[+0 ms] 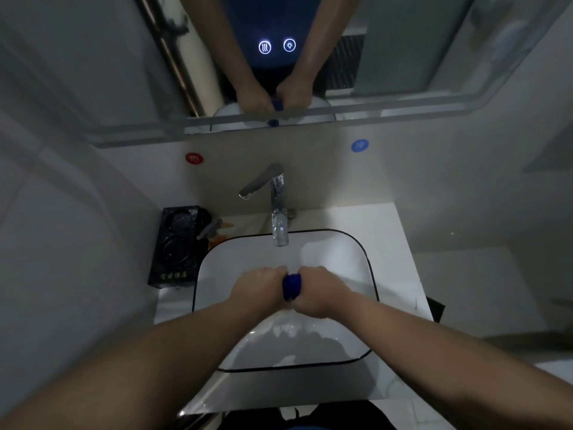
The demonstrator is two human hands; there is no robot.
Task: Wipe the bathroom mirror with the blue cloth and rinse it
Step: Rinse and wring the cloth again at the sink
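Note:
The blue cloth [291, 286] is bunched into a tight roll over the white sink basin [338, 252]. My left hand [259, 289] grips its left end and my right hand [317, 290] grips its right end, so only a short middle part shows. A few drops hang under the cloth. The chrome faucet [277, 209] stands just behind, its spout above the basin. The mirror [93, 57] fills the wall above and reflects both hands with the cloth.
A black tray [175, 246] sits on the counter left of the basin, with a small spray bottle [214, 231] beside it. Red [194, 158] and blue [359, 145] round stickers mark the wall. Two lit touch buttons [277, 46] glow on the mirror.

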